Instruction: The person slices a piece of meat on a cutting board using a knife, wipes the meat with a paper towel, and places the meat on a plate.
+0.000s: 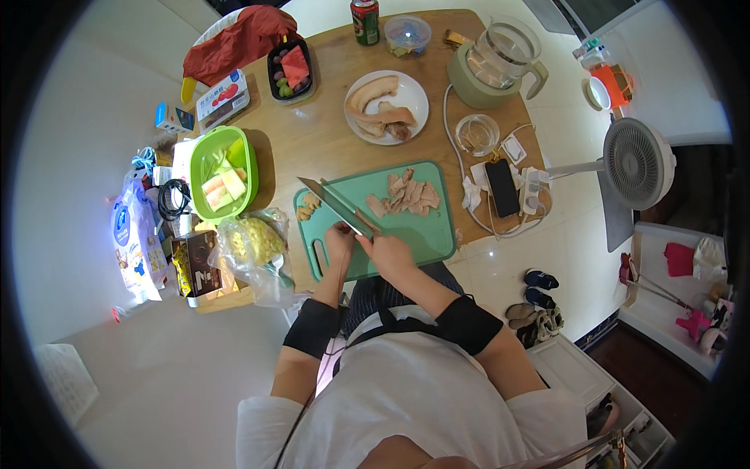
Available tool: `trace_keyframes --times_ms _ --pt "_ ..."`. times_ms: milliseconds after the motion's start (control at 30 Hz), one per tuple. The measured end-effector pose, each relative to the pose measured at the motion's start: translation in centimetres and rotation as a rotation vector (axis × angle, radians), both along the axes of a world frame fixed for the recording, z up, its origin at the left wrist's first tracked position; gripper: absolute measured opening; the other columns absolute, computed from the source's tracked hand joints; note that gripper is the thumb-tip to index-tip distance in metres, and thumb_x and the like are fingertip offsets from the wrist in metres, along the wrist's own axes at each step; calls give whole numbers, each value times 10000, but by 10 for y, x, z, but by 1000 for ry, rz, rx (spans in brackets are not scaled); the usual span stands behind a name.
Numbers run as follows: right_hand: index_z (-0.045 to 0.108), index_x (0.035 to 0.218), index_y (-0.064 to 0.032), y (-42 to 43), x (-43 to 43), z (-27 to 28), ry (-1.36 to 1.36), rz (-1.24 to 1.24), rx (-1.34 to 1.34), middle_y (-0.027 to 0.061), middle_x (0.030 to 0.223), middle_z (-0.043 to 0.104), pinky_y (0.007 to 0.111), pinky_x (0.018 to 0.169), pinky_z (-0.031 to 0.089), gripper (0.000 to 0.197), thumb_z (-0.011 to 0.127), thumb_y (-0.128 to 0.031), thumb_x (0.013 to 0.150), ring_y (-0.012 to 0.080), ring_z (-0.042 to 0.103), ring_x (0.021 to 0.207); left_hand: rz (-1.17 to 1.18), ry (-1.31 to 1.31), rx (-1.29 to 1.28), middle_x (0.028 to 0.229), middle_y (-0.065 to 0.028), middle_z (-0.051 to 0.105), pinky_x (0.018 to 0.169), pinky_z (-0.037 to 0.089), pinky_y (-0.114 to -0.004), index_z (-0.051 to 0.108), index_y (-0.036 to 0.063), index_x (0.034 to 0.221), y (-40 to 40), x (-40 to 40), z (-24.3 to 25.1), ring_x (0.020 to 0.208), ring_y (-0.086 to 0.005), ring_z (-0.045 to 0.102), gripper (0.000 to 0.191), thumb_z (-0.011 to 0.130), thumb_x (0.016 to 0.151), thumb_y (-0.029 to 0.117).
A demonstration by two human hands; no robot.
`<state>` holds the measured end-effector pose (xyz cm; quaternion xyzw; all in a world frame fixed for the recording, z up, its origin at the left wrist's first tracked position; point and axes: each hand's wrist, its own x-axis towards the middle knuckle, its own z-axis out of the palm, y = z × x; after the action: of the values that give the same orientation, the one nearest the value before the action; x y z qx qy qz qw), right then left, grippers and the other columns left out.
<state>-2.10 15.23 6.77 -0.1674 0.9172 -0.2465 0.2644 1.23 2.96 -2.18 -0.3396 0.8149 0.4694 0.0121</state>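
Observation:
A kitchen knife (335, 206) points up and left over the green cutting board (433, 246), and my right hand (391, 255) is closed on its handle end. My left hand (340, 243) is close beside the blade's lower part, its fingers bent; whether it holds something is hidden. Behind the blade lies a pair of chopsticks or a similar slim utensil (357, 212). Sliced meat (410, 194) is heaped on the board's upper right, and small pale yellow pieces (307, 206) lie at its left edge. Beyond the board, a white plate (357, 126) bears larger strips of meat (375, 97).
Left of the board are a green basin (253, 170) with cut rind pieces and a plastic bag (255, 243) of yellowish food. A glass kettle (504, 53), a glass bowl (477, 135), a phone (502, 189), cables and a power strip (532, 190) lie to the right.

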Motion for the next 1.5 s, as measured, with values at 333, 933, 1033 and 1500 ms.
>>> trace_keyframes --times_ms 333,933,1033,1500 --pt "580 674 5 17 10 9 52 -7 3 166 533 547 422 451 444 480 422 -404 867 342 552 494 -45 39 -83 710 -184 584 609 455 -361 568 -43 759 2 -1 -11 660 -321 574 137 613 686 64" --pt "593 666 26 25 6 -9 -4 41 -92 199 536 536 435 471 442 512 388 -388 887 367 551 516 7 58 -107 721 -178 571 609 445 -364 551 -29 763 9 -1 -9 663 -321 559 109 598 702 48" --pt "583 677 19 38 13 0 19 -16 -130 186 525 531 428 447 433 476 404 -370 885 359 539 489 -17 27 -139 718 -180 565 611 443 -366 551 -26 759 12 -3 7 661 -324 553 124 605 709 73" --pt "615 607 4 -4 -16 1 -128 -37 18 193 582 573 406 517 469 602 368 -483 859 344 581 569 11 -77 -96 768 -187 600 624 451 -374 578 -22 783 8 -5 6 691 -330 580 155 600 707 112"
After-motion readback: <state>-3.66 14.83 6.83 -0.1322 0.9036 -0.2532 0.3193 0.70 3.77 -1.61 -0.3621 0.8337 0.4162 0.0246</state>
